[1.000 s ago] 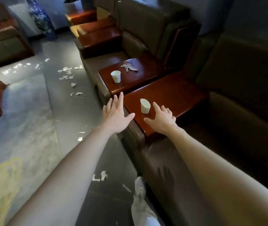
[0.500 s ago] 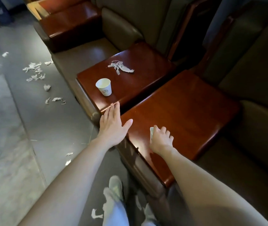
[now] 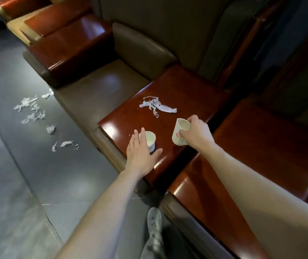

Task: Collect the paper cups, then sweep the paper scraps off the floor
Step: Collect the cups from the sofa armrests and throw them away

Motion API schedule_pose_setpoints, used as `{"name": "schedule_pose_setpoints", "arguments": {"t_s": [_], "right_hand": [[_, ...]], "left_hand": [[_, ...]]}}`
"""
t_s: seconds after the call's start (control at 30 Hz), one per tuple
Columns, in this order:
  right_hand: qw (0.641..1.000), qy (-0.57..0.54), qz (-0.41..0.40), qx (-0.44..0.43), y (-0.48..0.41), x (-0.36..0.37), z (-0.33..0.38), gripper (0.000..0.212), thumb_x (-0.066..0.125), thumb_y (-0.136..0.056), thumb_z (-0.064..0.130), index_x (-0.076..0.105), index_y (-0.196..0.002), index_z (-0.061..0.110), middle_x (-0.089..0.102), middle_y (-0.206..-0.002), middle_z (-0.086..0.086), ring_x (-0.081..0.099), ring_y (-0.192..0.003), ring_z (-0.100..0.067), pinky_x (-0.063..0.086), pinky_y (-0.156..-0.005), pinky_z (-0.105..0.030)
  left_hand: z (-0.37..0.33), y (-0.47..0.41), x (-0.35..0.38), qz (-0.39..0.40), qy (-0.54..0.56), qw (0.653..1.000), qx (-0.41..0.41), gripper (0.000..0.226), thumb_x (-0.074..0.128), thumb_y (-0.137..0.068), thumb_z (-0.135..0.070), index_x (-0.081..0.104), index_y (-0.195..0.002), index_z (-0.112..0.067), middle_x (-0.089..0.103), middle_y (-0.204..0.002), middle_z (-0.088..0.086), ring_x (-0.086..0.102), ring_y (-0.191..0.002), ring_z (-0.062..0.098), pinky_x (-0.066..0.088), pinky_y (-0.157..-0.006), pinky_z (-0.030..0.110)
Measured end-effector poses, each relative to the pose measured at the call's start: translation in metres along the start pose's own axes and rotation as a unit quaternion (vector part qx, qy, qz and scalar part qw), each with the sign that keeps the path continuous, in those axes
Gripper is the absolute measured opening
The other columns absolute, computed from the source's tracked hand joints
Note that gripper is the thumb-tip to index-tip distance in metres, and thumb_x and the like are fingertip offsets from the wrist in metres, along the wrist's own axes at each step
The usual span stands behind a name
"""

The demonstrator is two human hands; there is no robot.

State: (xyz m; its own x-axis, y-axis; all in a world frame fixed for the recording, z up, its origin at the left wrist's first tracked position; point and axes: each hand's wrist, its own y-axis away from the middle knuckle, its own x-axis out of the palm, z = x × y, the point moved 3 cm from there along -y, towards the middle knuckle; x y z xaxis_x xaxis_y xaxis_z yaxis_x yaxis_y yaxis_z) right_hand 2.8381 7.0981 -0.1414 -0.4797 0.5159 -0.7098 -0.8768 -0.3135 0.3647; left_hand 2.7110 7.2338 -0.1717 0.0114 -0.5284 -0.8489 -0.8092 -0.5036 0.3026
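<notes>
My right hand (image 3: 196, 132) grips a white paper cup with a red and green print (image 3: 179, 133), lifted and tilted above the far wooden armrest table (image 3: 187, 86). A second white paper cup (image 3: 150, 140) stands upright on that table near its front edge. My left hand (image 3: 142, 154) has straight fingers around this cup's left side, thumb spread out to the right in front of it. Torn paper strips (image 3: 155, 106) lie on the same table behind the cups. White paper scraps (image 3: 31, 111) are scattered on the grey floor at the left.
A nearer wooden armrest table (image 3: 252, 156) runs under my right forearm. Brown leather seats (image 3: 97, 94) and more wooden armrests (image 3: 69, 45) line the row to the back left. My shoe (image 3: 154, 221) stands on the floor (image 3: 27, 184) by the seat base.
My right hand has lifted the cup from the near table and carried it over the far table. My left hand has moved forward to the second cup. The view moved closer.
</notes>
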Motion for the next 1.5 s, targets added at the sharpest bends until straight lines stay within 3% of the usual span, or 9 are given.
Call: {"name": "schedule_pose_setpoints", "arguments": {"t_s": [0.23,0.37,0.43,0.57,0.83,1.17,1.3,1.4,1.5], "right_hand": [[1.000,0.000,-0.012,0.002,-0.050,0.022,0.037,0.049,0.064,-0.087,0.021,0.044,-0.130,0.009,0.053,-0.125,-0.011,0.054,-0.114,-0.027,0.050,-0.092,-0.044],[1.000,0.017,0.004,0.020,-0.070,0.035,0.024,0.055,0.065,-0.088,0.021,0.041,-0.136,0.009,0.051,-0.127,-0.010,0.053,-0.115,-0.025,0.050,-0.090,-0.036],[0.999,0.029,0.014,0.022,-0.081,0.039,0.021,0.054,0.065,-0.088,0.021,0.041,-0.135,0.009,0.051,-0.127,-0.010,0.053,-0.114,-0.025,0.049,-0.088,-0.034],[0.998,0.050,0.033,0.006,-0.101,0.053,0.033,0.052,0.063,-0.090,0.022,0.041,-0.135,0.007,0.050,-0.128,-0.013,0.052,-0.114,-0.026,0.049,-0.093,-0.036],[0.992,0.069,0.087,-0.059,-0.135,0.111,0.078,0.059,0.065,-0.089,0.029,0.037,-0.139,0.012,0.049,-0.133,-0.010,0.050,-0.120,-0.026,0.046,-0.099,-0.042],[0.994,0.068,0.056,-0.060,-0.165,0.148,0.083,0.063,0.066,-0.084,0.046,0.039,-0.133,0.016,0.048,-0.134,-0.006,0.046,-0.122,-0.023,0.042,-0.100,-0.038],[0.997,0.044,0.030,-0.054,-0.173,0.143,0.082,0.069,0.049,-0.085,0.065,0.039,-0.136,0.019,0.044,-0.137,-0.002,0.044,-0.125,-0.020,0.041,-0.099,-0.039],[0.996,-0.049,-0.072,-0.010,-0.190,0.125,0.076,0.055,0.041,-0.094,0.056,0.043,-0.134,0.017,0.044,-0.133,-0.005,0.053,-0.115,-0.020,0.045,-0.082,-0.029],[0.995,-0.069,-0.042,0.052,-0.217,0.120,0.065,0.054,0.046,-0.097,0.045,0.037,-0.143,0.021,0.040,-0.139,-0.011,0.056,-0.114,-0.022,0.042,-0.075,-0.021]], "left_hand": [[0.033,-0.058,0.011,0.094,-0.032,0.995,-0.016,0.112,0.071,-0.084,-0.038,-0.017,-0.151,-0.023,-0.013,-0.161,0.012,-0.006,-0.148,0.031,0.005,-0.118,0.043],[0.037,-0.086,0.026,0.100,-0.032,0.994,-0.015,0.107,0.071,-0.085,-0.036,-0.010,-0.153,-0.019,0.004,-0.162,0.011,0.007,-0.148,0.029,0.013,-0.118,0.042],[0.038,-0.094,0.029,0.108,-0.024,0.994,-0.009,0.097,0.067,-0.087,-0.040,0.000,-0.154,-0.017,0.020,-0.159,0.009,0.023,-0.144,0.027,0.024,-0.116,0.041],[0.046,-0.107,0.013,0.034,0.000,0.999,-0.014,0.080,0.064,-0.089,-0.042,0.021,-0.152,-0.017,0.040,-0.146,0.006,0.043,-0.129,0.023,0.042,-0.101,0.036],[0.085,-0.147,-0.041,-0.122,0.059,0.984,-0.113,0.068,0.065,-0.089,-0.036,0.034,-0.145,-0.012,0.046,-0.137,0.016,0.046,-0.125,0.032,0.041,-0.100,0.044],[0.110,-0.176,-0.050,-0.135,0.059,0.977,-0.155,0.075,0.066,-0.089,-0.035,0.028,-0.149,-0.012,0.041,-0.142,0.016,0.042,-0.129,0.032,0.037,-0.104,0.042],[0.117,-0.184,-0.051,-0.144,0.073,0.972,-0.172,0.075,0.065,-0.088,-0.037,0.028,-0.149,-0.012,0.041,-0.142,0.016,0.042,-0.129,0.034,0.037,-0.103,0.044],[0.119,-0.190,-0.052,-0.162,0.083,0.967,-0.177,0.075,0.065,-0.088,-0.038,0.028,-0.148,-0.013,0.041,-0.142,0.015,0.042,-0.128,0.033,0.038,-0.101,0.044],[0.119,-0.197,-0.053,-0.180,0.096,0.964,-0.168,0.073,0.064,-0.088,-0.039,0.029,-0.148,-0.016,0.041,-0.141,0.012,0.042,-0.129,0.030,0.038,-0.100,0.043]]}}
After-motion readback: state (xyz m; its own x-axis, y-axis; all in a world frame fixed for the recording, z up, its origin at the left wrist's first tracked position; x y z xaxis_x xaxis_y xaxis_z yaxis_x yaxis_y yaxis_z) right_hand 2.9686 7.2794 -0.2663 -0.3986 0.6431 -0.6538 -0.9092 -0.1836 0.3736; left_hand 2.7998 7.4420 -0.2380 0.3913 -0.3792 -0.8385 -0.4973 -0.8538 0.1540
